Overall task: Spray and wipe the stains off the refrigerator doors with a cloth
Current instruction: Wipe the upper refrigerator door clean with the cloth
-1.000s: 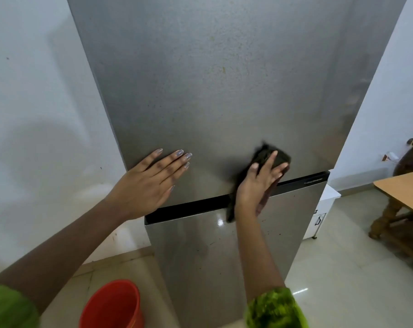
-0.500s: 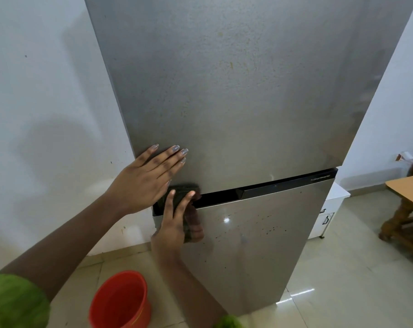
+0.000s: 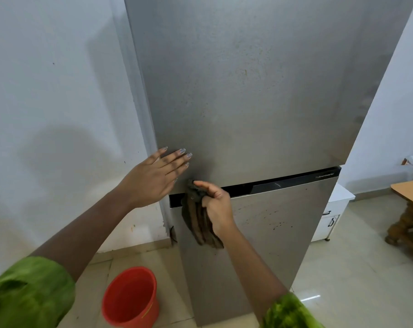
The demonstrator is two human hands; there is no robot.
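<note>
One fridge (image 3: 260,67) fills the view, with two grey doors. The upper door (image 3: 248,110) is flecked with small yellowish spots, and the lower door (image 3: 279,252) carries dark specks (image 3: 277,224) right of centre. Between them runs one black strip (image 3: 295,182). One wooden table (image 3: 411,192) and one white cabinet (image 3: 335,209) stand at the right, and one red bucket (image 3: 129,297) sits on the floor beside the fridge's left foot.

The left hand (image 3: 151,181) stays flat on the upper door's lower left corner, fingers straight, as it was a second ago. The right hand (image 3: 217,207) has changed. Half a second ago it pressed the cloth with spread fingers; now its fingers curl round the one dark cloth (image 3: 198,223), bunched at the strip's left end and hanging over the lower door. A second ago the cloth was at mid-door.

Small pale writing (image 3: 325,175) on the strip's right end looks like "SmartInverter", though it is not sharp.
</note>
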